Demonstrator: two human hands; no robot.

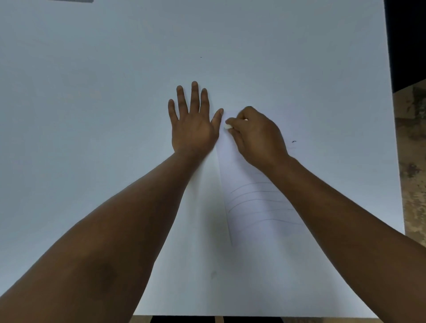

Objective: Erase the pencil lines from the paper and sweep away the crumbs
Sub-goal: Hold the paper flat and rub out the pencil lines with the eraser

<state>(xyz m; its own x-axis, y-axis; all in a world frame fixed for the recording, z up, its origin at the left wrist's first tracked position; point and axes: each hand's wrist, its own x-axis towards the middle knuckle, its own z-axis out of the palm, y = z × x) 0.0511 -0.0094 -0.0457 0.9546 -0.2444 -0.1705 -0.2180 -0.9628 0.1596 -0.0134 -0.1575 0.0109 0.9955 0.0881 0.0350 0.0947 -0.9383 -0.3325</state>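
A white sheet of paper lies on the white table, right of centre. Several curved pencil lines cross its near half. My left hand lies flat with fingers spread, pressing on the table at the paper's left edge. My right hand pinches a small white eraser against the paper's far left part, close to my left thumb. A few dark crumbs sit to the right of my right hand.
The table's right edge borders a mottled brown floor. A dark flat object shows at the top left edge. A tiny dark speck lies farther back.
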